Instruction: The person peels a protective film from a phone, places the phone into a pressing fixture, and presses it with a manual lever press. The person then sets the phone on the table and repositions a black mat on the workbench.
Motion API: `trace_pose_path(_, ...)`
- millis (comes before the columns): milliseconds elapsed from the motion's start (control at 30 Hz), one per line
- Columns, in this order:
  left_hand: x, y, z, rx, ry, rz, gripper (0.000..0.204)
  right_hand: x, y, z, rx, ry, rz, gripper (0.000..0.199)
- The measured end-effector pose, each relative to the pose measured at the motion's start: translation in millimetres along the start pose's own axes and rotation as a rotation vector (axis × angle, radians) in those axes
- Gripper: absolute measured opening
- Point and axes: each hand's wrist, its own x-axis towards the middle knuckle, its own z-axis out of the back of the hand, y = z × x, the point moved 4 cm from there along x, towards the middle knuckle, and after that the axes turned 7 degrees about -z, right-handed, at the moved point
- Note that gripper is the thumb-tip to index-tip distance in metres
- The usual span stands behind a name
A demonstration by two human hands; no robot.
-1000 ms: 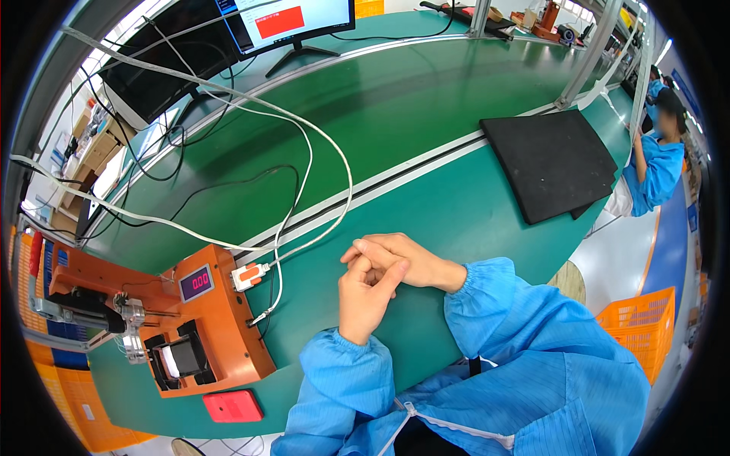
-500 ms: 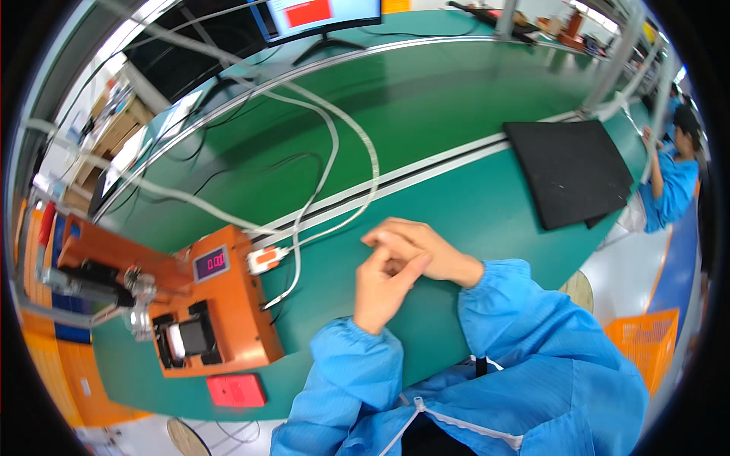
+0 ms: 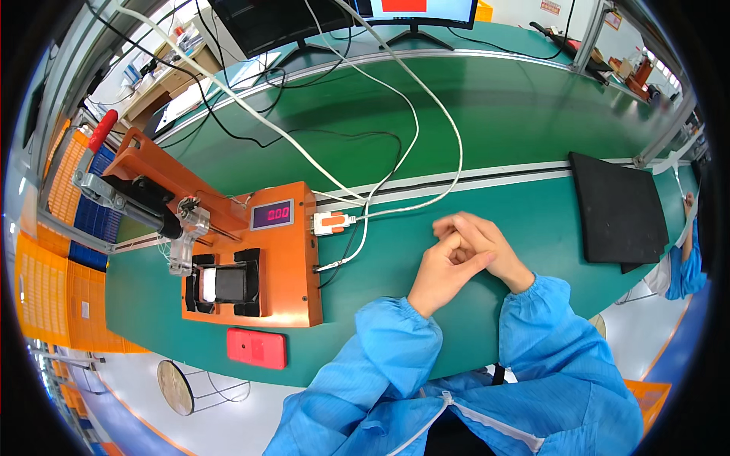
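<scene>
My left hand and my right hand are clasped together above the green worktop, the right one lying on the far side. Their fingers curl and overlap, and no object shows in either. To their left stands an orange test fixture with a lit red-digit display. A small black-and-white block lies in its black holder. Over the holder sits a toggle clamp with a red handle, raised. Nearest to my hands on the fixture's side is a white-and-orange cable plug.
A red flat case lies before the fixture at the front edge. White cables loop over the worktop. Black flat pads lie at the right, near a partly visible person in blue. Monitors stand at the back; a stool is below left.
My view has swung, so the fixture, worktop and hands appear farther right. My hands stay clasped together. Less of the person at the right shows now.
</scene>
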Motion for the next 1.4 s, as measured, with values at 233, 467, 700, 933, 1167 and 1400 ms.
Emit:
trace_pose_path(233, 1, 2, -2, -0.086, -0.001, 0.082, 0.029, 0, 6, 7, -0.163, -0.203, 0.090, 0.028)
trace_pose_path(467, -1, -3, -5, -0.222, -0.006, -0.020, 0.042, -5, 8, -12, 0.052, 0.117, 0.089, 0.027)
trace_pose_path(700, 0, 4, -3, -0.050, 0.011, 0.074, 0.039, -2, 0, 0, 0.076, -0.086, -0.058, 0.027)
trace_pose_path(933, -3, -3, -7, -0.150, -0.092, -0.027, 0.033, -6, 5, -10, 0.002, 0.072, -0.123, 0.026)
trace_pose_path(1167, -5, -2, -6, -0.068, -0.051, 0.053, 0.028, -3, 4, -2, 0.053, 0.025, -0.129, 0.027)
trace_pose_path(1400, -5, -1, -3, -0.095, -0.051, 0.045, 0.032, -4, 8, -7, -0.062, 0.032, 0.030, 0.029)
